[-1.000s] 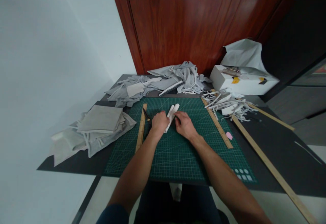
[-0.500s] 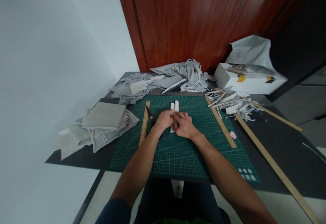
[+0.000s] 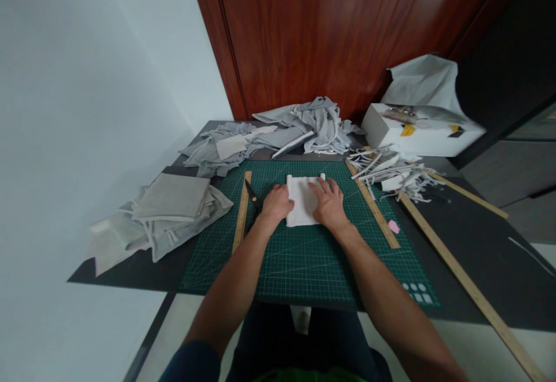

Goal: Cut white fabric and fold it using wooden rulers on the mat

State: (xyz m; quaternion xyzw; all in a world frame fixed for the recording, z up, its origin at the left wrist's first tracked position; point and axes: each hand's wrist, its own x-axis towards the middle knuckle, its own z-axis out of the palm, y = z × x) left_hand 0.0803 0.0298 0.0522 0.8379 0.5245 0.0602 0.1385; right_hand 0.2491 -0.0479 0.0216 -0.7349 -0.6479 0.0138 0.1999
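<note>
A white cloth (image 3: 301,202) lies partly unrolled on the green cutting mat (image 3: 304,266), with a narrow roll along its left and right edges. My left hand (image 3: 278,201) is on the left roll, its fingers closed around that edge. On the cloth's right part rests my right hand (image 3: 329,202), fingers spread over the surface and the right roll. Black scissors (image 3: 254,200) lie just left of my left hand, their lower part beside my forearm. A wooden ruler (image 3: 241,214) lies left of the scissors.
Folded grey cloth (image 3: 171,197) is stacked at the left. Grey fabric scraps (image 3: 321,121) lie along the back. Cut strips (image 3: 395,171), a second ruler (image 3: 377,211) and a long wooden strip (image 3: 460,272) are at the right, before a white box (image 3: 417,133).
My hands have moved apart, the left slightly left and the right to the right. The two rolls, side by side before, are now apart with flat cloth showing between them.
</note>
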